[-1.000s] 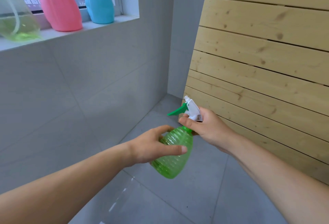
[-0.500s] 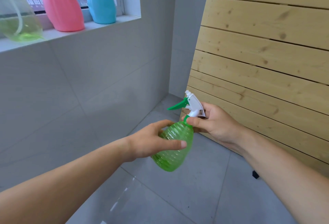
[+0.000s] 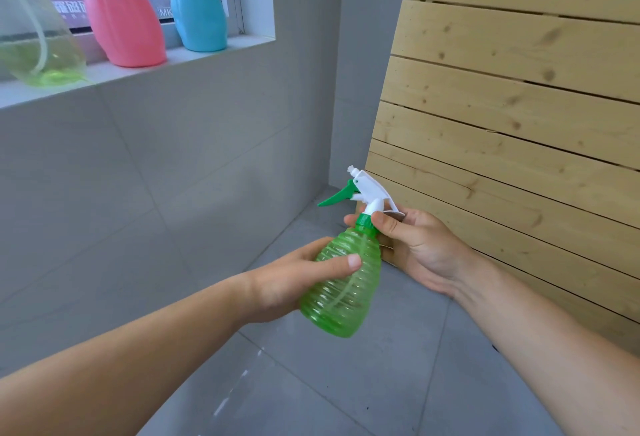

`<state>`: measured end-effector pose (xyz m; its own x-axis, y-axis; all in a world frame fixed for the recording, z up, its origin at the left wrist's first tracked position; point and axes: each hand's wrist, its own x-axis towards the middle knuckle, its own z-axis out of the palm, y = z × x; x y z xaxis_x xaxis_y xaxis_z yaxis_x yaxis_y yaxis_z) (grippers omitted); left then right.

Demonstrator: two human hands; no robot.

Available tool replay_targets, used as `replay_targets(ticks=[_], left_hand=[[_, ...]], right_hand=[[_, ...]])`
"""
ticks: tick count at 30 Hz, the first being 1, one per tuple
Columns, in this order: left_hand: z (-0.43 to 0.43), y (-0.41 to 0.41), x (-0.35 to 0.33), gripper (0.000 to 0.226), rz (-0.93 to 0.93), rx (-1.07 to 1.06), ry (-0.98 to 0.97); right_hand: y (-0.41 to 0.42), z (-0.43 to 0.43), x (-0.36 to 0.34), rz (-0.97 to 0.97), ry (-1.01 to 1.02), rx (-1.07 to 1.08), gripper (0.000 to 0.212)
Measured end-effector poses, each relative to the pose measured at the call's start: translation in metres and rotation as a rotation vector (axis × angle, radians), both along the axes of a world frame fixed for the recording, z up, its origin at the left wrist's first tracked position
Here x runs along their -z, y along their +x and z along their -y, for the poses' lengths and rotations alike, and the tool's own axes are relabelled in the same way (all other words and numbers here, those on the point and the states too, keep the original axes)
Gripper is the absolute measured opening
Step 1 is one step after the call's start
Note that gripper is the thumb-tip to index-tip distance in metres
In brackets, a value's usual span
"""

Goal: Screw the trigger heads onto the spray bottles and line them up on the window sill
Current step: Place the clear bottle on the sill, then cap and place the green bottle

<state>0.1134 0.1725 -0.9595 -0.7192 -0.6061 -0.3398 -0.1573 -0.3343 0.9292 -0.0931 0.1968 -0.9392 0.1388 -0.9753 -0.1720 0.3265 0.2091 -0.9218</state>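
Observation:
A ribbed green spray bottle [image 3: 346, 283] is held in the air, tilted a little, at the middle of the view. My left hand [image 3: 287, 283] wraps its body from the left. A white trigger head with a green lever [image 3: 362, 189] sits on the neck, and my right hand [image 3: 415, 245] pinches the green collar just under it. On the window sill [image 3: 138, 72] at the upper left stand a pale clear bottle with green liquid [image 3: 38, 30], a pink bottle [image 3: 123, 16] and a blue bottle [image 3: 197, 9], their tops cut off by the frame.
A slatted wooden panel [image 3: 519, 106] leans against the wall on the right, close behind my right hand. Grey wall tiles [image 3: 156, 176] run under the sill and grey floor tiles [image 3: 381, 383] lie below. Sill space shows right of the blue bottle.
The green bottle has risen slightly and turned more upright. My right hand's fingers have shifted around the collar under the trigger head. My left hand keeps its hold on the body.

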Motion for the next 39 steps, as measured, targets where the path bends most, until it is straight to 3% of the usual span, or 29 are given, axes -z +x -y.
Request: replay_targets(ticks=[4,7,10,16,21,24,26,28,31,35,39], left_hand=[[0.0,0.0,0.0,0.064,-0.03,0.012,-0.004],[-0.001,0.0,-0.001,0.048,0.003,-0.005,-0.101],[0.0,-0.002,0.0,0.051,0.037,-0.052,-0.161],[0.003,-0.008,0.001,0.052,0.1,-0.165,-0.233],[0.003,-0.011,0.005,0.061,0.194,-0.216,-0.32],[0.003,-0.009,0.002,0.055,0.173,-0.17,-0.271],[0.004,-0.004,-0.004,0.044,0.142,-0.122,-0.228],[0.003,0.001,-0.009,0.046,0.104,-0.09,-0.179],[0.004,0.006,-0.011,0.059,0.055,-0.125,-0.109],[0.011,0.018,-0.02,0.055,0.001,-0.258,-0.136],[0.019,0.045,-0.039,0.059,-0.077,-0.38,-0.206]], right_hand=[[0.003,-0.001,-0.002,0.034,-0.013,-0.027,0.031],[0.008,0.0,0.0,0.039,-0.013,0.011,0.038],[0.012,-0.001,0.0,0.035,-0.028,0.089,0.042],[0.017,0.004,0.005,-0.023,-0.043,0.217,0.012],[0.019,0.006,0.01,-0.036,-0.022,0.253,0.01],[0.02,0.005,0.011,-0.014,0.002,0.213,0.008],[0.021,0.005,0.009,-0.008,-0.002,0.205,0.009],[0.021,0.004,0.005,-0.01,-0.011,0.198,0.011],[0.021,0.002,0.0,-0.052,-0.029,0.151,0.029],[0.032,-0.003,-0.004,-0.164,-0.079,0.112,0.053],[0.063,-0.01,-0.025,-0.3,-0.234,0.028,0.047]])
